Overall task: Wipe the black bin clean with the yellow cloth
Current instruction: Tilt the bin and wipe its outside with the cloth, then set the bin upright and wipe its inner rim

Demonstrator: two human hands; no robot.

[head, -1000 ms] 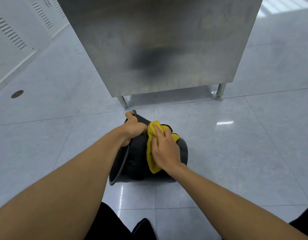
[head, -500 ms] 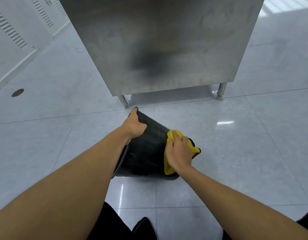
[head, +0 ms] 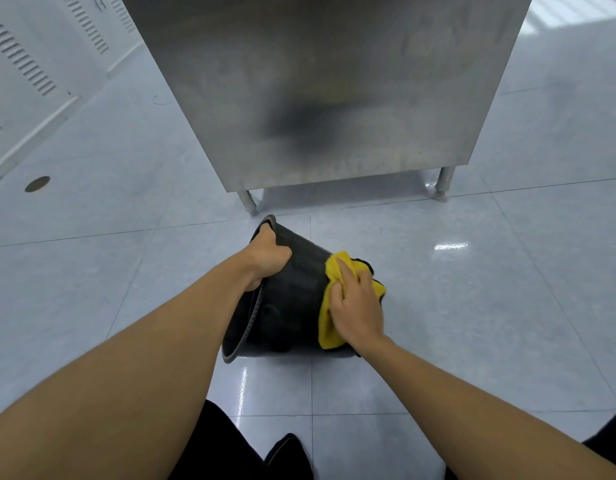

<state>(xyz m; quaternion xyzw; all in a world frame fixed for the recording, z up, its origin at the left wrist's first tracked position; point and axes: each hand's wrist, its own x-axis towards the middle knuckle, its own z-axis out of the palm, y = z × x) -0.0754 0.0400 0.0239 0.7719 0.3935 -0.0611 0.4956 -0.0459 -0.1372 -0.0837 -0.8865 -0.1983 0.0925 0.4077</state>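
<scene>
The black bin (head: 292, 306) lies tipped on its side on the tiled floor, its open mouth facing left and towards me. My left hand (head: 266, 258) grips the upper rim of the bin, fingers curled over the edge. My right hand (head: 356, 310) presses the yellow cloth (head: 334, 271) flat against the bin's outer wall near its base end on the right. The cloth drapes over that end, hiding the bin's bottom.
A stainless steel cabinet (head: 320, 91) on short legs (head: 249, 202) stands just beyond the bin. White louvred panels (head: 26, 64) line the far left. A round floor drain cover (head: 37, 183) sits at left. My dark-clothed knees (head: 285, 455) are at the bottom edge.
My right hand has slid the yellow cloth from the middle of the bin's wall rightwards to its base end. My left hand stays gripping the rim, and the bin has turned slightly.
</scene>
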